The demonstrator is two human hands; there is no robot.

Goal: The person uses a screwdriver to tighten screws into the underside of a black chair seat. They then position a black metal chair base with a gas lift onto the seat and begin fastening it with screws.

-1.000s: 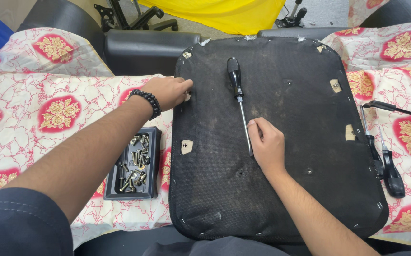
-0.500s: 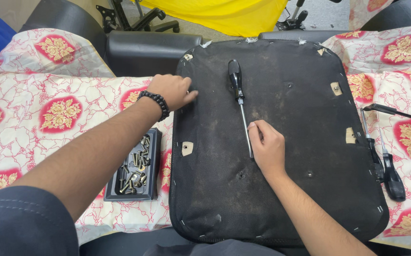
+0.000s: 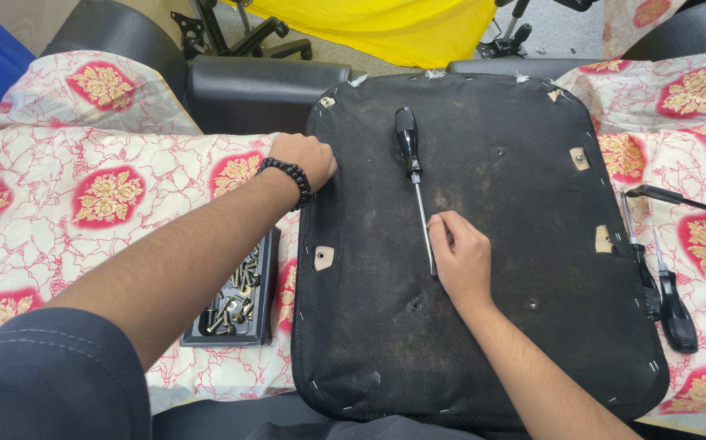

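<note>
Screwdriver with a black handle and long steel shaft (image 3: 415, 183) lies on the black fabric underside of the seat pad (image 3: 524, 269), tip toward you. From the left: your left hand (image 3: 308, 159), fingers curled, grips the pad's left edge; your right hand (image 3: 461, 257) rests loosely curled, fingertips touching the shaft's tip.

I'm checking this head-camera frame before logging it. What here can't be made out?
- Head view: tip of the screwdriver is hidden by the right hand.
- Left hand: fingertips curl over the edge of the black seat panel, out of sight.
- Screws in the small black tray: too small to tell types.
- Tools at the right: cut off by the frame edge.
</note>
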